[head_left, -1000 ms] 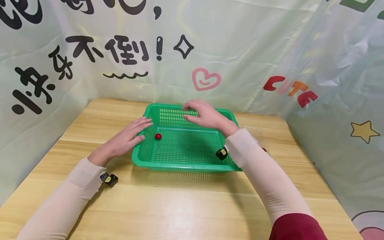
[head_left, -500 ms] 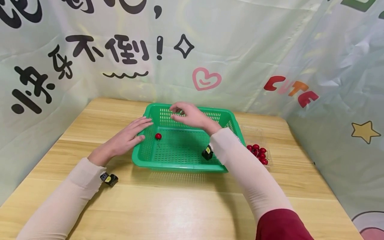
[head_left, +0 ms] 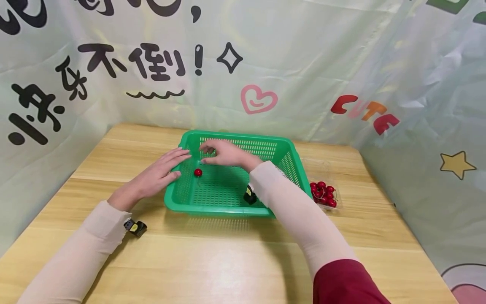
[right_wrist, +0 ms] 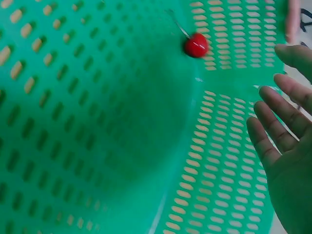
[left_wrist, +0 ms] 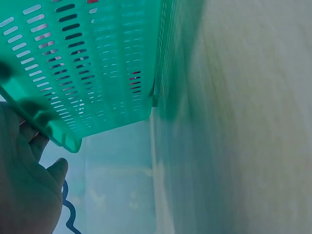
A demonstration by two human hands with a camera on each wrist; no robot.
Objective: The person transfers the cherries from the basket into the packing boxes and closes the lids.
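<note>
A single red cherry (head_left: 198, 172) with a thin stem lies at the left end of a green perforated basket (head_left: 228, 210). My left hand (head_left: 157, 173) rests on the basket's left rim, fingers straight. In the left wrist view that hand (left_wrist: 29, 180) is seen below the rim, beside the basket's slotted wall (left_wrist: 117, 78). My right hand (head_left: 228, 154) is over the back left part of the basket, near the cherry. The right wrist view shows its fingers spread loosely with nothing between them, and the cherry (right_wrist: 196, 45) apart from them.
Right of the basket, several cherries (head_left: 322, 193) with stems sit in a clear plastic box (head_left: 339, 202), its lid raised behind. My right forearm (head_left: 296, 211) crosses the basket's front right corner. A printed cloth (head_left: 303, 63) hangs behind the wooden table (head_left: 212, 261).
My right hand has moved left across the basket toward the cherry. The right sleeve has uncovered the box of cherries. My left hand stays on the rim.
</note>
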